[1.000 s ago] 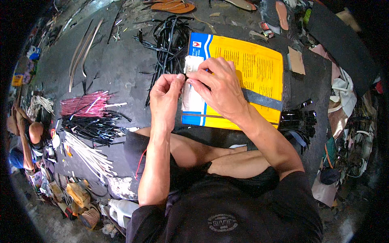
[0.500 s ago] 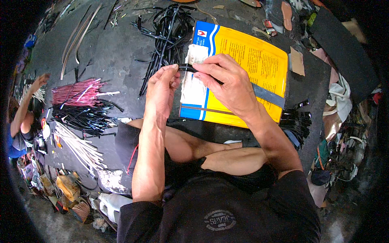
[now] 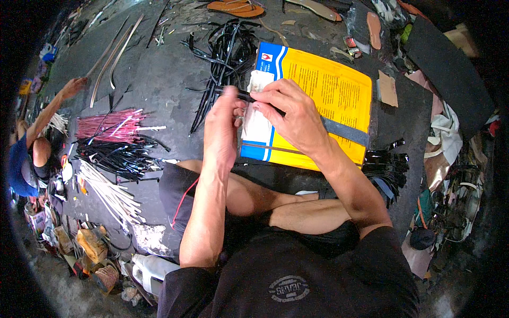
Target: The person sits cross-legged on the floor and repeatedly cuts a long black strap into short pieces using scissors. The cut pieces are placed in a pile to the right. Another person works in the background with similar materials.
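A short black strip [image 3: 243, 96] stretches between my two hands, above the left edge of a flat yellow and blue board [image 3: 339, 85]. My right hand [image 3: 291, 108] pinches its right end between thumb and fingertips. Fingers curled, my left hand [image 3: 220, 132] grips the strip farther left; its thumb is smeared by motion. Under the hands, a worn white patch [image 3: 258, 124] covers part of the board. A grey band [image 3: 347, 131] crosses the board beside my right wrist. Just beyond my left hand lies a loose heap of long black strips [image 3: 225, 53].
Bundles of pink strips [image 3: 111, 126], black strips [image 3: 114, 158] and white strips [image 3: 108, 191] lie at left. More black strips [image 3: 389, 164] sit right of the board. Sandals [image 3: 236, 7] and scraps lie at the far side. Another person's arm [image 3: 50, 108] reaches in at far left.
The view has shifted, so the surroundings appear lower and mostly farther right. My left thumb has moved along the black strip and blurs; my right hand keeps its pinch. The other person's arm has swung right.
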### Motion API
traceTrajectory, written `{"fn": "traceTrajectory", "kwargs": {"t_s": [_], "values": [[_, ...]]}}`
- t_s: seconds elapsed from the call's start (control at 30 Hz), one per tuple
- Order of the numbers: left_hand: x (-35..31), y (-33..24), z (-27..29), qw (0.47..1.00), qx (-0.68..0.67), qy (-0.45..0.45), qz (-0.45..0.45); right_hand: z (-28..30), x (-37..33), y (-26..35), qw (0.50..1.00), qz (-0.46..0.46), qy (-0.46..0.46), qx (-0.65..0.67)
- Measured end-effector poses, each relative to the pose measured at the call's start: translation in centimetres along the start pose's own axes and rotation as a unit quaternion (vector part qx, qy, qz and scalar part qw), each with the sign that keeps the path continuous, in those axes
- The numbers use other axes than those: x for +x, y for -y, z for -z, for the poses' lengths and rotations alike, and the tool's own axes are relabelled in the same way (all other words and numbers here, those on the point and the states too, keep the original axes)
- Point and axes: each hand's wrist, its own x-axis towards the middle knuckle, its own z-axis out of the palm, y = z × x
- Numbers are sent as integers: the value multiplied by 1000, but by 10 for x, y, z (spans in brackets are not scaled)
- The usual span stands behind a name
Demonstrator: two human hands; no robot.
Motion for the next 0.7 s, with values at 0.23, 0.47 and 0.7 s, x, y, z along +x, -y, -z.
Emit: {"fn": "traceTrajectory", "kwargs": {"t_s": [0.23,0.47,0.7], "values": [[17,6,9,998,34,-41,42,3,-3,-3,1000,-4,6,-10],[57,26,54,992,38,-85,81,2,-5,-6,1000,8,5,-11],[52,9,40,959,-216,-148,107,1,-1,-2,1000,3,10,-9]]}}
